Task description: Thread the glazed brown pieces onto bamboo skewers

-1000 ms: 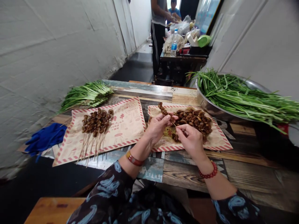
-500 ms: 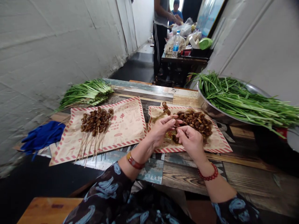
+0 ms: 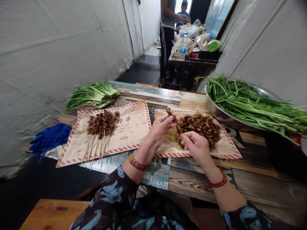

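Observation:
My left hand [image 3: 163,127] pinches a short skewer of glossy brown pupae [image 3: 169,111], whose top pokes up above the fingers. Just to the right, my right hand [image 3: 195,143] has its thumb and fingertips pressed together; whatever lies between them is too small to make out. Behind and beside it is a heap of loose brown pupae [image 3: 198,127] on a red-striped paper sheet [image 3: 227,150]. On a second striped paper sheet [image 3: 134,137], left of my hands, lies a cluster of filled skewers [image 3: 102,126], their bare sticks pointing toward me.
A bundle of green chives [image 3: 93,95] lies at the back left, with blue gloves [image 3: 50,137] nearer. A metal basin [image 3: 216,108] heaped with long greens stands at the right. Beyond, a person [image 3: 168,32] stands by another table with a water bottle [image 3: 183,48] and bags.
My hands have drawn apart, the left moving left and the right staying by the heap. The skewer in my left hand has sunk lower behind the fingers. The view has shifted slightly.

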`<state>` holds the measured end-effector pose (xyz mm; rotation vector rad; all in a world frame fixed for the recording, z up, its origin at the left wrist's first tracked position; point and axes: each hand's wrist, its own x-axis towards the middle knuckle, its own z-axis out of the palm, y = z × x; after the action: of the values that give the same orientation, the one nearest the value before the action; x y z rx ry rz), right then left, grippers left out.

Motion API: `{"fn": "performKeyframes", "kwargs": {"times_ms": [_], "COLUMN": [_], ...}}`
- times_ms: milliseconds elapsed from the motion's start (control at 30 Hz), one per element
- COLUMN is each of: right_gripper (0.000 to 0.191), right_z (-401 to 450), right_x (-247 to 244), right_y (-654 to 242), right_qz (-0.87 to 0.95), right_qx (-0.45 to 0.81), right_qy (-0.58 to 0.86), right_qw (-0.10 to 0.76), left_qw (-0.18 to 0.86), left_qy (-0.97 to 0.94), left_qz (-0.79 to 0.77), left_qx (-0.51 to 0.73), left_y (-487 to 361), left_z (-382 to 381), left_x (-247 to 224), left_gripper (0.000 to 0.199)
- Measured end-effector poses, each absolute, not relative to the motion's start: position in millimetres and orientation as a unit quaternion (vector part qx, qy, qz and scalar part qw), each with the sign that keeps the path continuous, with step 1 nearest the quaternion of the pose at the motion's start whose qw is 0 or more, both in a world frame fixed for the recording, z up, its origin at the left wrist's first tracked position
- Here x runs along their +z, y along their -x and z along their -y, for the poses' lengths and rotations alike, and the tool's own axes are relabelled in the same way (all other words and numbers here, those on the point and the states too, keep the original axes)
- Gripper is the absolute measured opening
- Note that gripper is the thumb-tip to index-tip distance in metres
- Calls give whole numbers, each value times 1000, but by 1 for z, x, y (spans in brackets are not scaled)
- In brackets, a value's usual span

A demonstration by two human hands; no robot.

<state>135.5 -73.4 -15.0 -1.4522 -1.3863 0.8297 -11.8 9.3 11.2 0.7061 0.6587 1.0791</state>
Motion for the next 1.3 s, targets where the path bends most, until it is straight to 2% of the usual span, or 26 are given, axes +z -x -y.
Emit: {"fn": "performKeyframes", "kwargs": {"times_ms": [300,467,567,767,1100,1300], "right_gripper": [29,29,29,30,25,28], "right_z": [71,72,73,74,73,72], "right_x": [-17,-16,-17,-17,-19,-18], "right_y": [-136,-137,-136,-135,-134,-133], "right_qz": [511,504,510,535,570,567], "right_qx": [428,433,429,416,327,343], "right_qy": [555,555,558,564,592,584], "right_qw": [497,500,495,472,467,469], "left_qw": [775,781,778,759,753,767], "left_qy": [-359,-344,-320,-313,-295,-292], "left_qz": [-256,-257,-247,-241,-261,-242], "left_qx": [453,453,480,517,527,517], "left_y": [11,14,19,23,15,11], "left_z": [-7,-10,-15,-20,-18,-15], "left_x": [6,10,13,10,4,5], "left_gripper": [29,42,42,32,32,29]}}
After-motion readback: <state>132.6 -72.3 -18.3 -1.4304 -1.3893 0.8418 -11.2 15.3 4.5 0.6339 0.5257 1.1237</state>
